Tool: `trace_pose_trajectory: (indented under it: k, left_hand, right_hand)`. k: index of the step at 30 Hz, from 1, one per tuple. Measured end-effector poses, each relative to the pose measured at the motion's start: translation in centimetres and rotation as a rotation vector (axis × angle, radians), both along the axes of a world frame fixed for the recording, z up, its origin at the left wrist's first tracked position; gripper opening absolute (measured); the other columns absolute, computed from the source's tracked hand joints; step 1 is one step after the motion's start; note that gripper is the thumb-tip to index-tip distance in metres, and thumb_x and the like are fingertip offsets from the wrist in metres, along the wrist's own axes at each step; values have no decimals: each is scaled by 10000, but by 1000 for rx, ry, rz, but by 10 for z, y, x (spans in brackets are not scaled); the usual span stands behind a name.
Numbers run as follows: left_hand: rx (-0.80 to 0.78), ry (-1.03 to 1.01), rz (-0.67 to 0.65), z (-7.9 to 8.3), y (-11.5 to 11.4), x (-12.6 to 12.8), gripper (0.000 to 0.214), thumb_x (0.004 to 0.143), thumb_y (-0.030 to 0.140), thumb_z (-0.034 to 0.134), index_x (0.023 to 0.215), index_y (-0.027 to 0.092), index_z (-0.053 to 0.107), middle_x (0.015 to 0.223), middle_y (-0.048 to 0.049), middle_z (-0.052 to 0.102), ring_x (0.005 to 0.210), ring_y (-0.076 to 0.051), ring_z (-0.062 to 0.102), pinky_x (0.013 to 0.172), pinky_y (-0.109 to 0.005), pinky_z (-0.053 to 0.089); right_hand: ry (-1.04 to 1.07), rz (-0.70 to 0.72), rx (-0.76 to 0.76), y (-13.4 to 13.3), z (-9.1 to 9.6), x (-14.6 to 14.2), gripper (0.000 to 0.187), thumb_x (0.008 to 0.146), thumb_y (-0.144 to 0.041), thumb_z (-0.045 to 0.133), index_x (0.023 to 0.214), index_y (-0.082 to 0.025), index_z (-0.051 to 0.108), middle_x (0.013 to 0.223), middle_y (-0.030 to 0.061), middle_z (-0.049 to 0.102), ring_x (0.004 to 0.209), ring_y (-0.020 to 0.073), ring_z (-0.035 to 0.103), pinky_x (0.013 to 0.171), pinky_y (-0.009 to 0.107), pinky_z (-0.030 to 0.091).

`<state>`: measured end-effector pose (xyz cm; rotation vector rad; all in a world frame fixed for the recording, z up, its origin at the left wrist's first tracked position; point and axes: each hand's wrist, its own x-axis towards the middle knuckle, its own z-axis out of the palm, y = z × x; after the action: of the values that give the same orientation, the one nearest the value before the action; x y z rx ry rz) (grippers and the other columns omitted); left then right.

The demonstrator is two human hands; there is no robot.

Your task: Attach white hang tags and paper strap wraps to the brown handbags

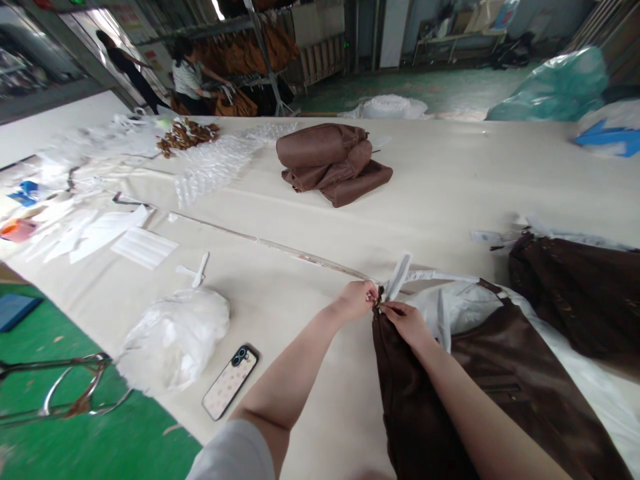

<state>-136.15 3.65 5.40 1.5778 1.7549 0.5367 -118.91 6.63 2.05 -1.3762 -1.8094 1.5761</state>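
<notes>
A dark brown leather piece point(493, 360), which looks like a bag with a zipped pocket, lies at the lower right with white plastic in its opening. My left hand point(359, 300) is closed in a pinch at its far corner, on a small brass-coloured metal fitting point(377, 303). Against the same corner, the fingertips of my right hand point(407, 325) press together from the right. The fingers hide most of the fitting. A white tag point(399, 275) stands up just beyond them. A white-wrapped strap point(440, 274) runs rightward from there.
Another dark brown leather piece point(575, 287) lies at the right. Folded brown leather pieces point(325, 160) are stacked farther back. A phone point(231, 381) and a crumpled plastic bag point(175, 337) lie left of my arms. Papers point(143, 245) and bubble wrap point(215, 163) lie farther left. Two people stand beyond the table.
</notes>
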Motion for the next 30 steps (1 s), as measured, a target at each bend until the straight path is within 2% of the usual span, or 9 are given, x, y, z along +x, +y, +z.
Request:
trace_pose_trajectory:
  k: [9,13,15,17,20,23,25,27,30]
  left_hand:
    - [-14,-30,-100,-2,0,1,165,689,61,581,785,180,646,790,-8,668,757,-158,608,730,-237,464]
    - [-21,-104,-123,-8,-7,-1,180,734,88,571,886,174,611,869,-15,663,712,-123,604,706,-234,479]
    - [-55,-230,-68,-11,-13,-4,200,814,147,523,1010,167,559,968,-45,652,643,-93,600,643,-227,491]
    - [-115,-410,41,-14,-17,-9,209,881,203,450,1077,155,505,1032,-81,631,592,-76,594,591,-226,494]
    - [-200,-562,97,-18,-21,-18,190,884,226,452,1036,134,520,965,-76,632,613,-86,602,598,-229,490]
    - [-241,-541,-14,-18,-22,-22,239,771,194,607,1000,133,573,792,-17,640,659,-113,600,618,-219,461]
    - [-261,-491,-58,-16,-21,-24,306,713,178,662,1008,135,592,727,5,637,672,-125,595,615,-214,437]
    - [-260,-430,-60,-13,-20,-26,311,700,189,676,1000,135,610,720,11,635,682,-126,585,611,-210,418]
    - [-193,-346,-40,-9,-19,-29,257,715,240,674,952,145,649,656,45,559,617,-104,523,555,-198,363]
  right_hand:
    - [-46,-112,-93,-4,-3,-5,216,667,-394,626,685,-205,729,645,26,714,678,235,676,570,278,471]
    - [-22,-214,-137,-5,-6,-6,164,618,-346,652,647,-196,712,578,13,684,612,220,653,510,265,437]
    - [30,-271,-166,-4,-7,-4,188,607,-369,672,655,-190,705,582,14,680,600,213,643,519,270,445]
    - [110,-320,-207,-3,-7,-1,248,609,-418,688,687,-182,696,604,22,680,594,203,632,530,277,456]
    - [252,-347,-282,-3,-3,3,314,612,-474,713,712,-179,670,576,7,637,523,159,572,478,265,429]
    - [374,-308,-364,-4,5,3,304,616,-454,744,683,-179,634,456,-63,456,380,72,360,354,217,276]
    - [437,-270,-405,-6,11,3,285,629,-421,750,647,-179,601,472,-82,385,372,42,252,330,198,203]
    - [516,-244,-452,-6,16,3,272,654,-396,740,642,-179,576,547,-68,424,397,35,243,330,183,215]
    - [677,-232,-567,-4,20,6,221,699,-358,723,706,-187,584,680,-39,511,450,41,309,361,170,305]
